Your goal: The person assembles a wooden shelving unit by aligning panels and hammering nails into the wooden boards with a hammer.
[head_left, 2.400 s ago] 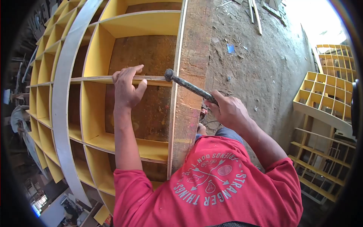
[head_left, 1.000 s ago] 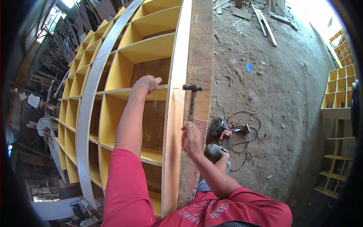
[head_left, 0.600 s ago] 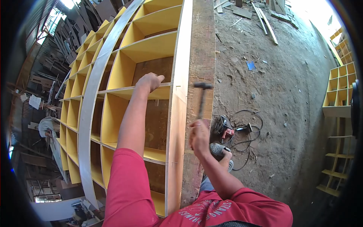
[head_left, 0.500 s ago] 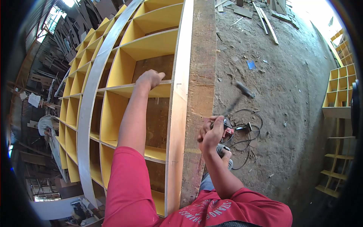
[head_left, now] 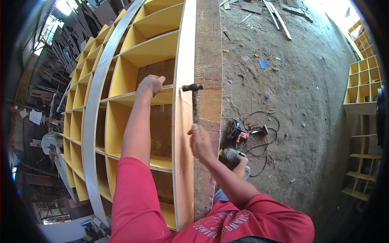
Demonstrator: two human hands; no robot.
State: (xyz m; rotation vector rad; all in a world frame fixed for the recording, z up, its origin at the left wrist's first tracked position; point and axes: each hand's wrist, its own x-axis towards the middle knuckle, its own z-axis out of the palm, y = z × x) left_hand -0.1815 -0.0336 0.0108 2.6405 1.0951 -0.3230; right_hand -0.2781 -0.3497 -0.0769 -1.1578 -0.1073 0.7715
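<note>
While the left hand [head_left: 150, 85] rests curled at the top edge of a yellow divider [head_left: 166, 95], its arm reaches far, nearly straight. Fingers partly hidden; can't tell if they clamp the divider. Right hand [head_left: 200, 141] closed round the hammer [head_left: 195, 106], forearm angled in from near right, elbow bent. Hammer stands handle near, head far, over the pale board [head_left: 184, 137] on the frame's right side, just right of the divider's end; contact unclear.

Frame is a yellow grid, grey strip [head_left: 99, 87] curving along its left part. Scuffed brown bench [head_left: 208, 105] runs near to far, right of the board. Dirt floor [head_left: 300, 93] on the right: power tool [head_left: 235, 130] and looped cable [head_left: 278, 123] near the person's feet, blue scrap [head_left: 263, 63] farther, wood strips [head_left: 278, 20] far. Another yellow grid [head_left: 363, 79] at far right. Dark stacked panels [head_left: 79, 24] far left.
</note>
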